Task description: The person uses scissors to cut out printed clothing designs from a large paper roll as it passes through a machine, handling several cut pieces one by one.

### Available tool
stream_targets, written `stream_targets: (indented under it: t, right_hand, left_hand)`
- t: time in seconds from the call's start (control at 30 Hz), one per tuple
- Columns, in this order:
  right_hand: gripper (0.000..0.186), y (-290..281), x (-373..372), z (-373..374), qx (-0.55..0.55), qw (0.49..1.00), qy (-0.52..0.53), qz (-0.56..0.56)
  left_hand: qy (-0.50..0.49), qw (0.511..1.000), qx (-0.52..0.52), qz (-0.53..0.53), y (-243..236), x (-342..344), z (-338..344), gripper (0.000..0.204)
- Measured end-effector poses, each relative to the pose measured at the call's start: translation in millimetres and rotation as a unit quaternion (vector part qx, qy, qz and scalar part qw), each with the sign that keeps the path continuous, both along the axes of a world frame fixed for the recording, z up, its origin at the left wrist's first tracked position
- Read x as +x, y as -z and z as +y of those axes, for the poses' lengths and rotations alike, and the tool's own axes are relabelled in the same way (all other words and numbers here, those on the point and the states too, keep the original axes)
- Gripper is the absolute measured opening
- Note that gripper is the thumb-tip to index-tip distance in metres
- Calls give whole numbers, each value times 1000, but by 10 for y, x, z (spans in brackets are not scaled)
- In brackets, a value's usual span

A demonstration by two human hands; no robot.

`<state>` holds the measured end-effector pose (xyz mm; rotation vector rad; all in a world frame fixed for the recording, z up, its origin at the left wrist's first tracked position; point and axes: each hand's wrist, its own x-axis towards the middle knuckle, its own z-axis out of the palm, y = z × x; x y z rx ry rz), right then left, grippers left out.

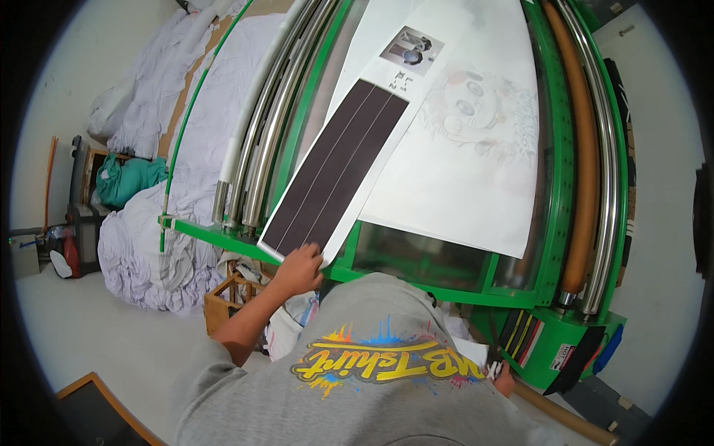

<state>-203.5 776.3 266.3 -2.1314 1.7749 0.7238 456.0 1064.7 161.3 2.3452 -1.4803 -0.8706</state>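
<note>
My left hand [300,269] is closed at the near corner of a long white printed sheet [348,215]. Most of this sheet carries a dark brown panel [335,167] with thin pale lines, and a small photo print sits at its far end. It lies slanted over a wider white sheet [454,186] bearing a faint cartoon drawing. Both rest on the bed of a green-framed roller machine [439,290]. Low on the right, beside my grey shirt, my right hand [503,380] is closed around something small and white, partly hidden by my body.
Metal rollers [256,178] run along the machine's left side; a brown roller [584,149] and a chrome one line its right. Piled white fabric [141,253] stands at left, near a green bundle [126,181]. A wooden crate [219,312] sits below the machine's front edge.
</note>
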Motion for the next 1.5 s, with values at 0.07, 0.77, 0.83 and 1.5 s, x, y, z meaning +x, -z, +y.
stream_targets:
  t: [0.07,0.77,0.83,1.5]
  right_hand:
    - [83,-82,557,-52,-20,998,26,-55]
    - [38,712,4791,-2275,496,825,-122,-241]
    - [40,760,4897,-2352,511,817,-123,-238]
    - [69,889,5632,-2436,428,820,-327,-195]
  left_hand:
    - [35,994,97,32,-9,-184,379,20]
    - [-262,941,-181,-111,492,307,-1988,68]
    - [-287,942,-141,-107,635,325,-2189,75]
    - [-290,928,-172,-154,616,255,-2638,23]
